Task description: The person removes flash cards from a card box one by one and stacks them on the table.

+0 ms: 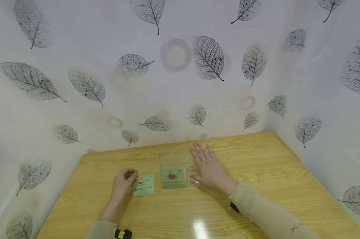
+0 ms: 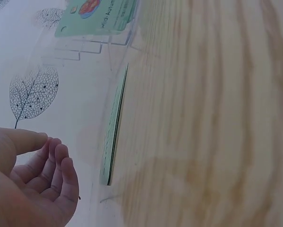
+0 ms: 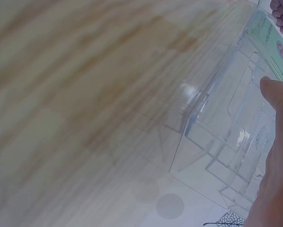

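Observation:
A green "Santa Claus" card [image 1: 143,185] lies on the wooden table, seen almost edge-on in the left wrist view. My left hand [image 1: 124,181] is just beside its left edge, thumb near the index fingertip and the other fingers loosely curled. No card shows between those fingers in the left wrist view. To the right stands a clear plastic box [image 3: 226,127] with stepped dividers. Green cards fill its left compartment, the front one a "Mid-Autumn Festival" card [image 1: 173,177]. My right hand [image 1: 208,169] rests at the box's right part, fingers straight and spread, thumb over the box.
The wooden table [image 1: 257,172] meets a pale curtain [image 1: 174,93] printed with dark leaves at its back and sides. Light glares off the table's front.

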The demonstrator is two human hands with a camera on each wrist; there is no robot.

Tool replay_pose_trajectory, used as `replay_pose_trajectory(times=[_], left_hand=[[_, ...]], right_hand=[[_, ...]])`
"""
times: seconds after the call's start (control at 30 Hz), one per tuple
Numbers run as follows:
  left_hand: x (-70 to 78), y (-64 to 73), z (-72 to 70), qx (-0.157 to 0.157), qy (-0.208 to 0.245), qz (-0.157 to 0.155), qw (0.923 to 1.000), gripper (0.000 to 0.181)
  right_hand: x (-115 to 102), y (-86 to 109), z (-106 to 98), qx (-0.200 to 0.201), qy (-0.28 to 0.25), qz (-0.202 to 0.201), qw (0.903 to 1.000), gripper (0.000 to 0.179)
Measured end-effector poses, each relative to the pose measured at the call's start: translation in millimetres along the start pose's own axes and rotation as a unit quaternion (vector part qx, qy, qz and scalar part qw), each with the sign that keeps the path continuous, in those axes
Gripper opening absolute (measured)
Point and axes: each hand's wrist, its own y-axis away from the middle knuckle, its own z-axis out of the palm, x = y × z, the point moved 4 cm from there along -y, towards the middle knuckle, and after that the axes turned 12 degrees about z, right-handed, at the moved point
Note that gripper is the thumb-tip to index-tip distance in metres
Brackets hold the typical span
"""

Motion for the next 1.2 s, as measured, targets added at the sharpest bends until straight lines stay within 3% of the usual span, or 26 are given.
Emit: replay_pose_trajectory(times=[0.53,0.77,1.2], left_hand=[[8.8,2.1,11.8,-0.005,-0.018,0.035,0.9992,0.016],[14.9,4.2,21.0,-0.013,0.02,0.032,0.9992,0.015],[19.3,4.6,33.9,-0.022,0.025,0.049,0.9982,0.013]], right_hand=[[-1,1.0,0,0.01,-0.005,-0.002,0.9999,0.105],[0,1.0,0,0.014,-0.013,-0.003,0.9998,0.106],[0,0.6,1,0.009,-0.006,0.001,0.9999,0.106]])
